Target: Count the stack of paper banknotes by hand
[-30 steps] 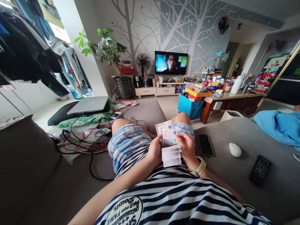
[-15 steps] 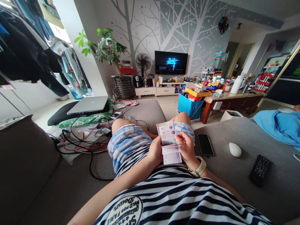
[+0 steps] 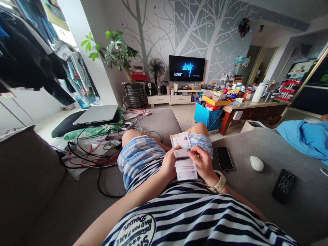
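A stack of banknotes [image 3: 179, 139] in pale purple and white is held over my lap, its upper part standing up and its lower part folded down toward my belly. My left hand [image 3: 169, 163] is closed on the stack's left side, thumb on the front. With thumb and fingers, my right hand [image 3: 203, 164] pinches the right edge of a banknote that bends down over the others. Several folded-down ends lie fanned below, between my wrists. A pale watch [image 3: 217, 182] is on my right wrist.
On the sofa to my right lie a black phone [image 3: 224, 158], a white mouse [image 3: 256, 164] and a remote control [image 3: 284, 186]. Tangled cables [image 3: 94, 155] and a laptop [image 3: 97, 114] are at my left. Beyond stands a cluttered table [image 3: 256, 108] beside a blue bin [image 3: 208, 118].
The right hand has pulled the top of another banknote down over the stack, so more folded ends show below. My left hand keeps its grip.
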